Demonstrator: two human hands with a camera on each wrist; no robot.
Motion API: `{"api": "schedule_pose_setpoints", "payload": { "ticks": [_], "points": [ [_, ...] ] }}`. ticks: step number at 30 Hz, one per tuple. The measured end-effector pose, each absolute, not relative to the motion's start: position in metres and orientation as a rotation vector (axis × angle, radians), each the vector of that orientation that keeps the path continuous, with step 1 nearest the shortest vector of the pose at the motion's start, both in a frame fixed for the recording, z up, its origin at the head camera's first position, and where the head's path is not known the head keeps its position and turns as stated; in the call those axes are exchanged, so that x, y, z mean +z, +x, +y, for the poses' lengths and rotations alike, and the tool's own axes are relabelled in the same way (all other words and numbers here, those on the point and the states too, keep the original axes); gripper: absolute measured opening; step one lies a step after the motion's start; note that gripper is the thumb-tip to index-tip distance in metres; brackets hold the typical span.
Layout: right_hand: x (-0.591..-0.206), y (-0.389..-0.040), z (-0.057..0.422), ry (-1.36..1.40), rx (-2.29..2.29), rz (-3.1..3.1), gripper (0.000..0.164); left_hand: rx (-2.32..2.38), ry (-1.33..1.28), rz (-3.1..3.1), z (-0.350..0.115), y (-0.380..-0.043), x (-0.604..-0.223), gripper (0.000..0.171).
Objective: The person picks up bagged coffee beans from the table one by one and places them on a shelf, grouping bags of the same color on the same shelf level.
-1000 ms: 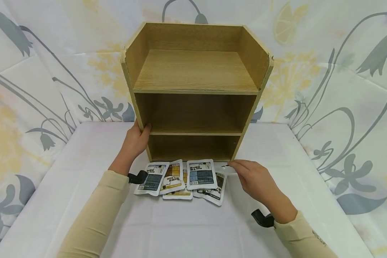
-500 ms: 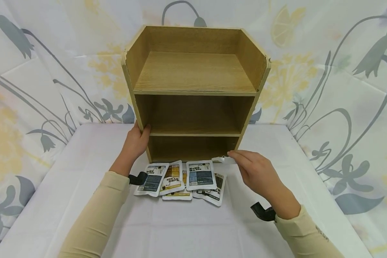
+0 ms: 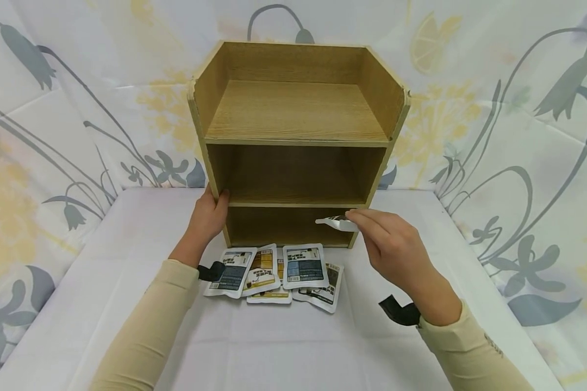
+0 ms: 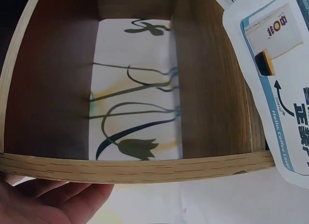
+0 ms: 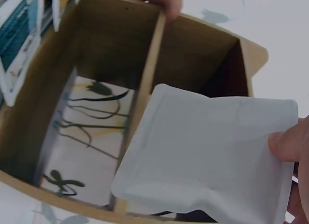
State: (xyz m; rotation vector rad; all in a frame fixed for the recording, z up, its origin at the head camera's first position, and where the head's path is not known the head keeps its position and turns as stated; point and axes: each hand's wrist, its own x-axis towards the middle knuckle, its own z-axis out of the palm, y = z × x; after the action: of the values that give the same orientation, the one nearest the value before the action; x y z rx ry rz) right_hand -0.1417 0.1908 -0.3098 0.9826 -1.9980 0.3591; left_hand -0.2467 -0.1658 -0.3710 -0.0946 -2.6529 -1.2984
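A wooden shelf unit (image 3: 295,141) stands at the back of the table, with an open top tray and two compartments below. My left hand (image 3: 205,217) grips its left side panel, thumb over the front edge. In my right hand (image 3: 401,247) a flat white coffee pouch (image 3: 339,223) is pinched by one edge, held in front of the lower compartment's right side. The right wrist view shows the pouch's plain white back (image 5: 203,151) with my thumb on it. Several more coffee pouches (image 3: 305,266) lie overlapping on the table before the shelf.
White cloth covers the table (image 3: 283,347). A flower-printed cloth (image 3: 469,108) hangs behind and at both sides. In the left wrist view one lying pouch (image 4: 285,89) is close to the shelf's bottom board.
My right hand has lifted its pouch from beside the pile up to the lower compartment's height. The left hand stays on the side panel, and the lying pouches have not moved.
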Motion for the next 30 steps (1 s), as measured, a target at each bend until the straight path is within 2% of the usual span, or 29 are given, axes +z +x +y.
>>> {"api": "schedule_pose_setpoints", "payload": {
  "ticks": [17, 30],
  "points": [
    [-0.263, -0.140, 0.177, 0.887, 0.502, -1.796, 0.027, -1.294, -0.096, -2.631, -0.164, -0.247, -0.374, 0.058],
    [-0.242, -0.145, 0.167, 0.773, 0.612, -1.597, 0.018, -1.281, -0.074, -2.641, -0.162, -0.247, -0.374, 0.057]
  ]
}}
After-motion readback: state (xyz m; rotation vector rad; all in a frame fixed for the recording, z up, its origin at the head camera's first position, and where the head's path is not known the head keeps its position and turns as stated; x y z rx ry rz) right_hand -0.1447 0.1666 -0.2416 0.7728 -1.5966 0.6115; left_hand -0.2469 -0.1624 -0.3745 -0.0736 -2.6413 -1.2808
